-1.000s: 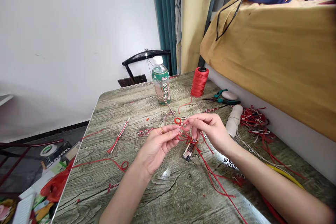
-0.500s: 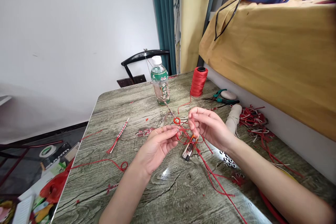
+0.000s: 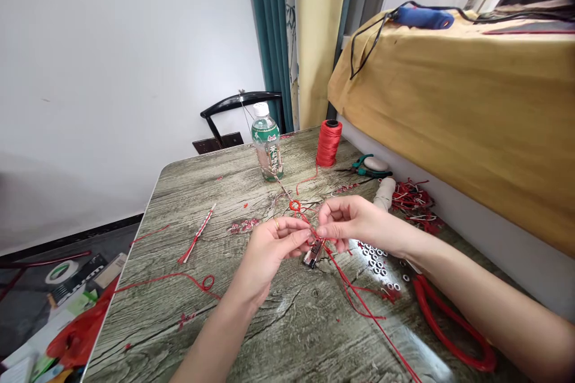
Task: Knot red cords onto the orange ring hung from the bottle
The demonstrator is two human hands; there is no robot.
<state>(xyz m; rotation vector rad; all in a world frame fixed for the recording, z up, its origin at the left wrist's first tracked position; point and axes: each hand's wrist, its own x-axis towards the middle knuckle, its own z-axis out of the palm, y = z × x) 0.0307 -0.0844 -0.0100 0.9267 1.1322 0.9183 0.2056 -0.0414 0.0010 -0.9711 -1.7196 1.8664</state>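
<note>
Left hand (image 3: pixel 269 246) and right hand (image 3: pixel 354 221) each pinch slender red cords (image 3: pixel 340 272) above the grey-brown wood-grain table (image 3: pixel 287 341), near a small orange-red ring (image 3: pixel 294 205); a thin string (image 3: pixel 283 189) runs thence toward the green-labelled clear plastic bottle (image 3: pixel 266 146), apparently as anchor.
</note>
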